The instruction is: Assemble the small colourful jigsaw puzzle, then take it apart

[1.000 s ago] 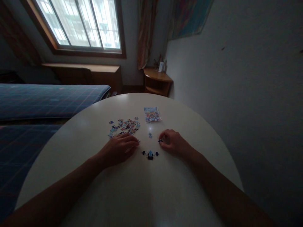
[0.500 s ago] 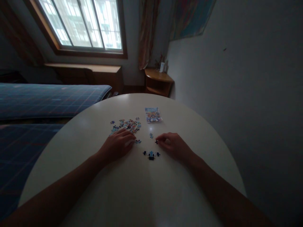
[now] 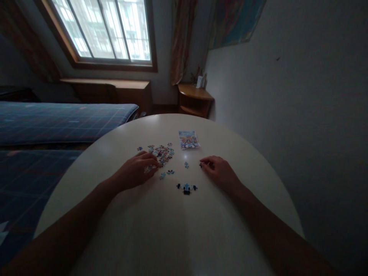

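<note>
My right hand is closed in a pinch on a small dark puzzle piece, over the right part of the table. My left hand rests at the near left edge of a pile of puzzle pieces, its fingers curved and parted from the thumb, with some pieces showing between them. Two loose pieces lie just right of that hand, a light blue piece and a darker piece. Between my hands sits another pale blue piece. Nearer to me is a joined cluster of pieces, blue with dark parts.
A colourful printed sheet or packet lies beyond the pieces on the round white table. To the left stands a bed with a blue plaid mattress. A wall runs along the right, and a wooden corner cabinet stands behind.
My left hand has drawn back left, uncovering a light blue piece. My right hand has shifted slightly right and away from me, still pinching the dark piece. The view has turned a little left.
</note>
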A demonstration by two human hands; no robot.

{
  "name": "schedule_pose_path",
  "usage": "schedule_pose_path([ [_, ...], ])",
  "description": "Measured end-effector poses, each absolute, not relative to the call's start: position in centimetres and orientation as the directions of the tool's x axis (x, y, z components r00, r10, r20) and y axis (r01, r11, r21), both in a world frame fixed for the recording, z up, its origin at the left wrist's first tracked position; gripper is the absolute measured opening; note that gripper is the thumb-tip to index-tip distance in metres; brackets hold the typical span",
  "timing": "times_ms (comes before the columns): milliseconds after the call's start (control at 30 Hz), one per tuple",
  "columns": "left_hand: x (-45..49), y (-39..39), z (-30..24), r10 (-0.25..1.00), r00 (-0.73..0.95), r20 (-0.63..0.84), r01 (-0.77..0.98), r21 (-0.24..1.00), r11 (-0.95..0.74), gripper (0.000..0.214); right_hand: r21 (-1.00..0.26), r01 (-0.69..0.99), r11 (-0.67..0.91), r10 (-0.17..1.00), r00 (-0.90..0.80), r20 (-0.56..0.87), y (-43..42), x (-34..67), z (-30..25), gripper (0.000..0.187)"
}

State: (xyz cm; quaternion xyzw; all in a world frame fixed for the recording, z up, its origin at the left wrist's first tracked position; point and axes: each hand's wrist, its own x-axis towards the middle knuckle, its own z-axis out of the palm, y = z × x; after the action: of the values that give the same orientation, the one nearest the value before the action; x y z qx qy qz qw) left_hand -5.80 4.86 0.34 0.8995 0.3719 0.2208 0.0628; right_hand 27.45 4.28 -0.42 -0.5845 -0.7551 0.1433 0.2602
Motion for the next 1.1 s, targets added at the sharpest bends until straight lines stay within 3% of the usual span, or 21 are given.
schedule_pose_path([
  [167,-5.2,4.7,-0.2,0.646,0.711,0.277,0.578,0.293,-0.761,0.019,-0.523,0.807,0.276,0.957,-0.181,0.227,4.5,27.4,-0.6,0.02],
  [433,-5.5,5.0,-0.5,0.673,0.703,0.231,0.597,0.324,-0.734,0.01,-0.504,0.808,0.305,0.947,-0.199,0.254,4.6,27.4,-0.8,0.02],
  [567,-5.2,4.7,-0.5,0.664,0.703,0.256,0.598,0.294,-0.746,0.021,-0.503,0.8,0.326,0.94,-0.216,0.265,4.5,27.3,-0.7,0.019],
  [767,-4.6,4.0,0.2,0.656,0.714,0.246,0.584,0.307,-0.751,0.01,-0.436,0.77,0.466,0.883,-0.374,0.284,3.9,26.6,-0.6,0.025],
  [967,-4.4,3.5,0.6,0.676,0.701,0.229,0.621,0.271,-0.736,0.011,-0.31,0.715,0.627,0.779,-0.577,0.245,2.6,25.3,-0.9,0.04],
  [1100,-4.0,3.5,0.3,0.707,0.663,0.244,0.665,0.242,-0.707,0.015,-0.296,0.687,0.663,0.746,-0.638,0.191,2.3,25.2,-1.1,0.046],
])
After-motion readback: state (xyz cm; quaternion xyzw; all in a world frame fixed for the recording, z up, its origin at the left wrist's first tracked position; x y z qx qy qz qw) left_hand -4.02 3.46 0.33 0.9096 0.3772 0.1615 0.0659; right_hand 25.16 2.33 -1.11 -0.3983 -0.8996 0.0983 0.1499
